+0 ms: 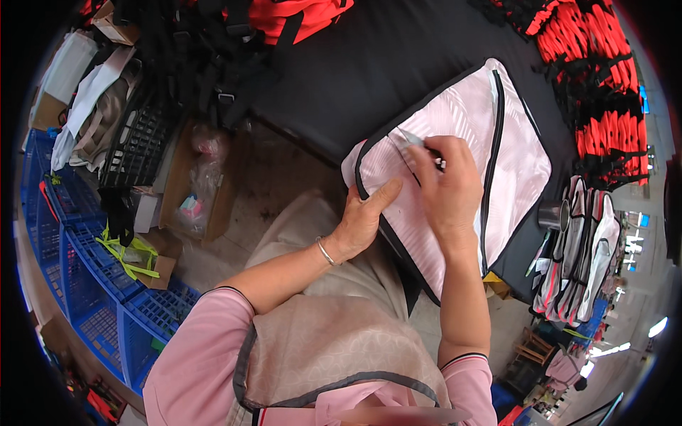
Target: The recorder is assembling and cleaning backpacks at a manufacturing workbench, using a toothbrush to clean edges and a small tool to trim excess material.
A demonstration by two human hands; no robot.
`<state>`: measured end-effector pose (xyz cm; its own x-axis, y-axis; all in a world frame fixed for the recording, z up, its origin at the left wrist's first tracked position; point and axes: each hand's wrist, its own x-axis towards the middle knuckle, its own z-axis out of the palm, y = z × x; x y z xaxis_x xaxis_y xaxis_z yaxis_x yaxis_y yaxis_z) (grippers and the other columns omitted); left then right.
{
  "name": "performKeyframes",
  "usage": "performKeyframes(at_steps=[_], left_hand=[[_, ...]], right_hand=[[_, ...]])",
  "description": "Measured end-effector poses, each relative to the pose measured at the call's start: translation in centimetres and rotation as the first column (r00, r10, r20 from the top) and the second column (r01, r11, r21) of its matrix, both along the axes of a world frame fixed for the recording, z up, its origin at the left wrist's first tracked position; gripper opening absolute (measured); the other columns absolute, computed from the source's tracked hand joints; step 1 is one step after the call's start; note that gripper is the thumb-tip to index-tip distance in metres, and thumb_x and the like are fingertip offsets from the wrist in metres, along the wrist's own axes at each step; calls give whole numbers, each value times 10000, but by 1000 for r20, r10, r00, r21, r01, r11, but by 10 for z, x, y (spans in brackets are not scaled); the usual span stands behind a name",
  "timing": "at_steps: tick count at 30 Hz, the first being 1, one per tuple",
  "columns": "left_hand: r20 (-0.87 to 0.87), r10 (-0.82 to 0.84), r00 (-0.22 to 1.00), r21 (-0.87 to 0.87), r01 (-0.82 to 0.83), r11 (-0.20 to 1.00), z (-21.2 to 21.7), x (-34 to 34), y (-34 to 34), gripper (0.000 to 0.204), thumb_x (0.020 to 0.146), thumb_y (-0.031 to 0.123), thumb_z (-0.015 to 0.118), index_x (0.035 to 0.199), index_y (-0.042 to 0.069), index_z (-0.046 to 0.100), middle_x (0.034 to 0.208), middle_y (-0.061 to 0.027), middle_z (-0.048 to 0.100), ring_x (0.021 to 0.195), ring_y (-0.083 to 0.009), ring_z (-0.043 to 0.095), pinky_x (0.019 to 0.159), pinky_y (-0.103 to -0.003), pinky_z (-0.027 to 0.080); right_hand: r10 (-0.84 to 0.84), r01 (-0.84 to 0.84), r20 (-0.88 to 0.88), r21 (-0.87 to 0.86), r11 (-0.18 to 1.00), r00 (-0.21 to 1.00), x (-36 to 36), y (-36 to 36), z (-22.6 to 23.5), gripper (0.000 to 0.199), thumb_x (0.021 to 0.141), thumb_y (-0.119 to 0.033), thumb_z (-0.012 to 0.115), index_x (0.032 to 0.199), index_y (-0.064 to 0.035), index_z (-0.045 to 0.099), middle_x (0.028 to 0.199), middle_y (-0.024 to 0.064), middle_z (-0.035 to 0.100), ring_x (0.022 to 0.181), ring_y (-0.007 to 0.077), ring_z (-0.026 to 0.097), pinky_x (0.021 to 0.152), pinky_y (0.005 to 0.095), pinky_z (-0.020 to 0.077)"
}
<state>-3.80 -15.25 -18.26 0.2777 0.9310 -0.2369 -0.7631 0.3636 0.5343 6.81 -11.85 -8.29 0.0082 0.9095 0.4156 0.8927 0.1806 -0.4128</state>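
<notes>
Two bare hands at a pale pink striped fabric panel with black piping (515, 167), lying on a black-covered table (398, 64). Left hand (361, 220) pinches its near edge (thumb on top); right hand (444, 188) grips a small silvery tool (415, 140) against it. Beyond: stacked orange-and-black strapped vests (597, 78).

Even soft daylight, sharp centre, fisheye bending, black vignetted rim

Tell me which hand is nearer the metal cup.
Right. The right hand works on the pink panel, closer to the metal cup; the left hand grips the panel's opposite edge.
</notes>
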Motion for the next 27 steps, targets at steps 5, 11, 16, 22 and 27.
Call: performKeyframes(at_steps=[5, 11, 16, 22, 27], left_hand=[[-9, -11, 1000, -32, 11, 999, 1, 0, 2, 377, 928, 128, 654, 1287, 59, 562, 1215, -19, 612, 1101, -113, 570, 955, -303, 462], [33, -67, 997, -56, 68, 996, -5, -4, 2, 428, 951, 242, 633, 1309, 37, 525, 1236, -32, 590, 1122, -126, 548, 973, -293, 436], [-191, -146, 971, 133, 173, 976, -8, -16, 10, 434, 878, 165, 724, 1263, 45, 563, 1176, -19, 610, 1082, -119, 559, 940, -285, 451], [-51, -117, 992, 25, 118, 993, -3, -12, 8, 428, 834, 64, 729, 1236, 72, 583, 1146, -16, 623, 1053, -133, 580, 921, -293, 470], [15, -94, 995, -122, 95, 988, -7, -8, 10, 425, 824, 11, 712, 1226, 75, 590, 1134, -32, 630, 1044, -162, 598, 919, -309, 483]], right_hand=[[8, -26, 222, 78, 997, 975, -8, 1, -7, 196, 811, -248, 743, 842, -94, 625, 807, 56, 615, 746, 238, 610, 623, 362, 485], [15, -21, 179, 33, 999, 984, 6, 5, -1, 212, 827, -232, 744, 835, -52, 631, 775, 79, 615, 701, 232, 608, 623, 337, 489], [-200, 157, -374, -142, 977, 906, 31, -23, 2, 149, 876, -115, 704, 920, 11, 639, 811, 112, 651, 689, 170, 609, 643, 280, 493], [-100, 91, 53, 141, 986, 994, 16, -51, -31, 271, 739, -200, 816, 842, -60, 607, 755, 54, 585, 666, 231, 576, 586, 341, 461], [-144, 95, 240, 203, 975, 960, 18, -47, -33, 259, 750, -219, 797, 813, -65, 598, 742, 54, 577, 675, 240, 566, 596, 353, 449]])
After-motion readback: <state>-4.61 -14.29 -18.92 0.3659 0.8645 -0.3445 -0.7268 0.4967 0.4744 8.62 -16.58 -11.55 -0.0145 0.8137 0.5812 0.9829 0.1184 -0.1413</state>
